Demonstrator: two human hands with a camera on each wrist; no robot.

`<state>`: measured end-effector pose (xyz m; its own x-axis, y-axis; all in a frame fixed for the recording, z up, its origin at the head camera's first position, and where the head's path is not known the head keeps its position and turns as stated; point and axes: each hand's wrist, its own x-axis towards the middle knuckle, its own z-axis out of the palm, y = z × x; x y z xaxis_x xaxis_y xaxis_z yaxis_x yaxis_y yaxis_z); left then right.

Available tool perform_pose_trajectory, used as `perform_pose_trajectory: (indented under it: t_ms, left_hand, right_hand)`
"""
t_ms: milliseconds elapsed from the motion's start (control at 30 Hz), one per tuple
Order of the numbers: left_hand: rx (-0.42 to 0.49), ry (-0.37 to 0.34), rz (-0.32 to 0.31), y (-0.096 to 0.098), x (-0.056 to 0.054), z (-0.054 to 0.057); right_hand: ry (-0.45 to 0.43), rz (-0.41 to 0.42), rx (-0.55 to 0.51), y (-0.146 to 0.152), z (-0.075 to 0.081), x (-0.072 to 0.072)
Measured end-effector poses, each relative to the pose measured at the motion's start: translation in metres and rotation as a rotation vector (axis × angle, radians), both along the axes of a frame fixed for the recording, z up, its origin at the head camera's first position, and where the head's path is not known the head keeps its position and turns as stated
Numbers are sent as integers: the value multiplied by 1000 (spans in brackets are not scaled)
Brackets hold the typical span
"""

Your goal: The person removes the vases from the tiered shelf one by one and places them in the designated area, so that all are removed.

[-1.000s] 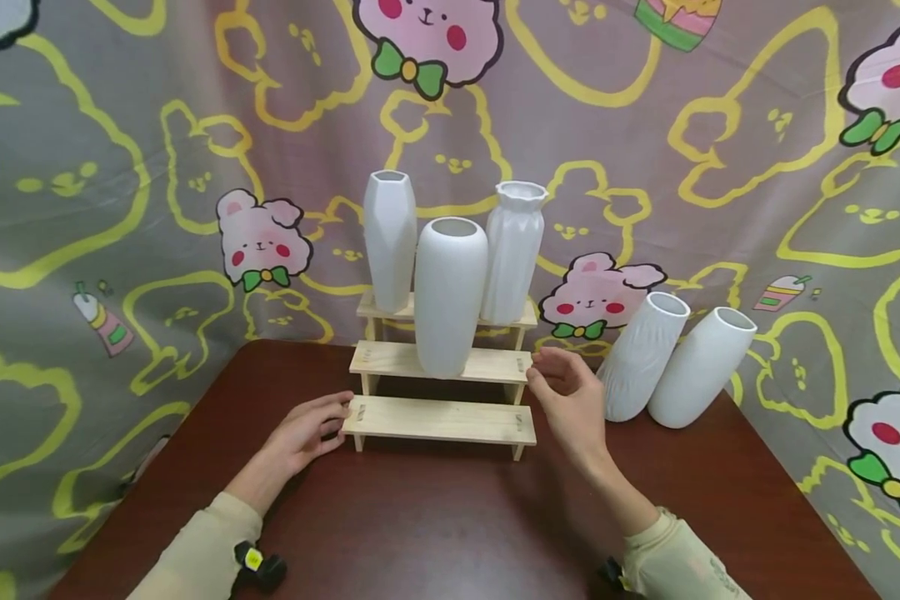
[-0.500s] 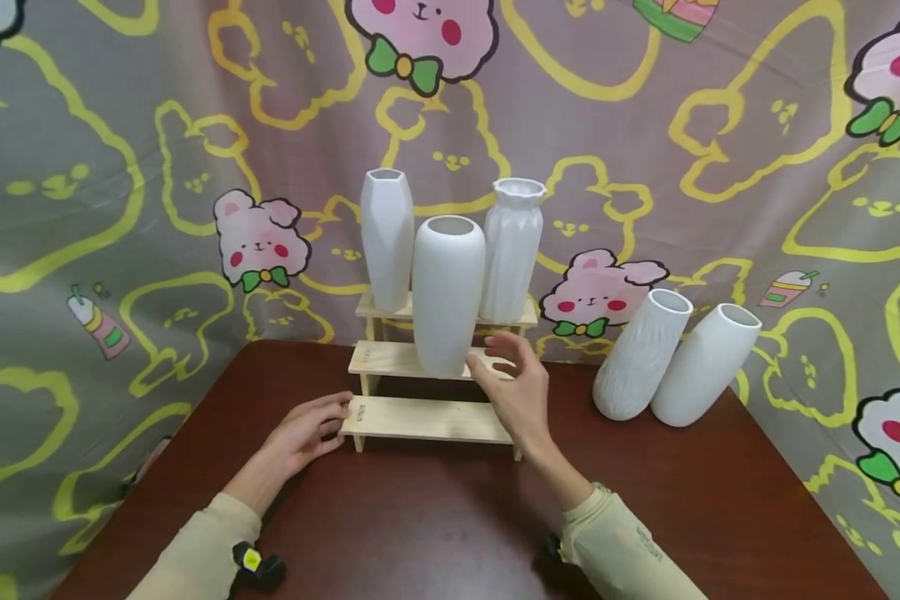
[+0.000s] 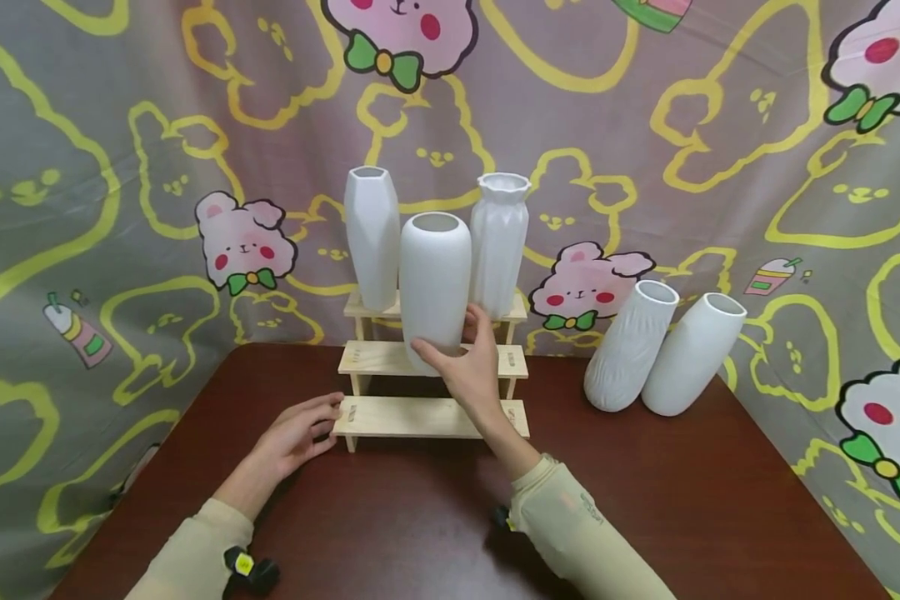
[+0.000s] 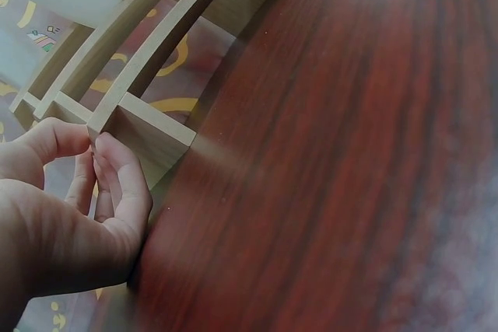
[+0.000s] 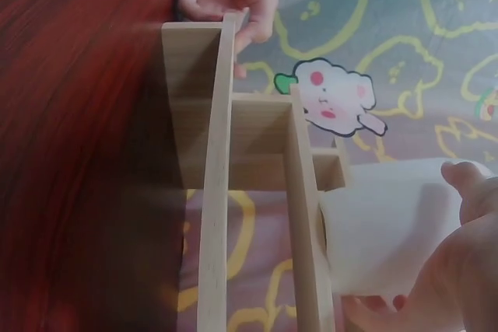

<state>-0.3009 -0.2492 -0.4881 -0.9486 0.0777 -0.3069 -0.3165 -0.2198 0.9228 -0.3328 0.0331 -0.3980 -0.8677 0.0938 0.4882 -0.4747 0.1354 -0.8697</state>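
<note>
A smooth white vase (image 3: 435, 267) stands upright on the middle tier of a three-step wooden stand (image 3: 401, 417). My right hand (image 3: 471, 371) grips its lower part, thumb across the front and fingers round the right side. In the right wrist view the same hand (image 5: 447, 270) curls about the vase (image 5: 389, 227). At the left end of the lowest tier, my left hand (image 3: 296, 435) pinches the board's corner. The left wrist view shows that hand's thumb and fingertips (image 4: 109, 145) on the corner of the wooden stand (image 4: 156, 118).
On the top tier stand a faceted white vase (image 3: 372, 242) at left and a ruffled-rim white vase (image 3: 499, 242) at right. Two more vases, one textured (image 3: 630, 350) and one smooth (image 3: 693, 354), stand on the dark red table (image 3: 420, 517). A patterned curtain (image 3: 270, 150) hangs close behind.
My right hand has moved left from beside the stand's right end to the smooth vase and taken hold of it. The left hand stays at the stand's corner. The head view has shifted slightly.
</note>
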Motion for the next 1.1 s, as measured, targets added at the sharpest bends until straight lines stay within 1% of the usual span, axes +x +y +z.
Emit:
perform_pose_trajectory:
  t_ms: [133, 200, 367, 500, 567, 733, 833, 1000, 1100]
  left_hand:
    - [2, -6, 2, 1, -1, -1]
    - [3, -1, -11, 1, -1, -1]
    - [11, 9, -20, 0, -2, 0]
    - [4, 7, -24, 0, -1, 0]
    - [3, 1, -15, -1, 0, 0]
    - [7, 10, -9, -3, -2, 2]
    - [5, 14, -17, -4, -2, 1]
    - [-5, 7, -1, -4, -2, -2]
    - [-6, 14, -14, -3, -2, -2]
  right_hand:
    - [-25, -17, -21, -7, 0, -1]
    - [-34, -24, -24, -8, -1, -2]
    - [-43, -14, -33, -10, -3, -3]
    - [-43, -12, -30, -9, -3, -4]
    - [-41, -14, -30, -10, -3, -4]
    - [-36, -28, -62, -12, -3, -5]
    - [-31, -35, -83, -12, -4, -5]
    - [-16, -46, -93, -12, -7, -4]
    - [-14, -49, -104, -12, -6, -3]
